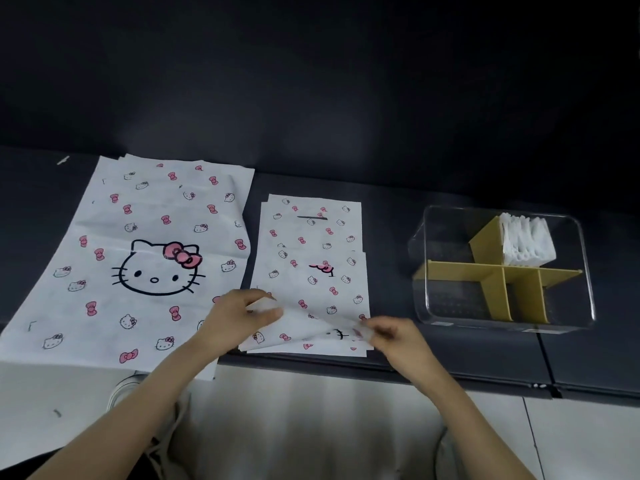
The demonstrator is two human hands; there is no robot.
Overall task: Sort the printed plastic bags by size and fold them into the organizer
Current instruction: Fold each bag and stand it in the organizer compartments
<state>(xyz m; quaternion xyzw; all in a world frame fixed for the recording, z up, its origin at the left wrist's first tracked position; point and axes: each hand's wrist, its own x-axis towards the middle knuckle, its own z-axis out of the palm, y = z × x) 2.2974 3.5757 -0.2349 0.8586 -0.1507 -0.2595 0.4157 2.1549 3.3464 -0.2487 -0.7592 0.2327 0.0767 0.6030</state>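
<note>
A stack of large white bags (138,258) printed with cat faces and pink bows lies flat on the left of the dark counter. To its right lies a stack of medium bags (311,244) with the same print. The top medium bag (304,323) is partly folded at its near end. My left hand (239,313) pinches its left corner and my right hand (388,336) pinches its right corner, both just above the stack. The clear organizer (450,306) with yellow dividers stands at the right. Folded white bags (526,242) fill its far right compartment.
The dark counter (398,209) ends at a front edge close to my hands, and the large bags hang over it. A dark wall rises behind. Pale floor and a white shoe (121,389) show below the counter edge.
</note>
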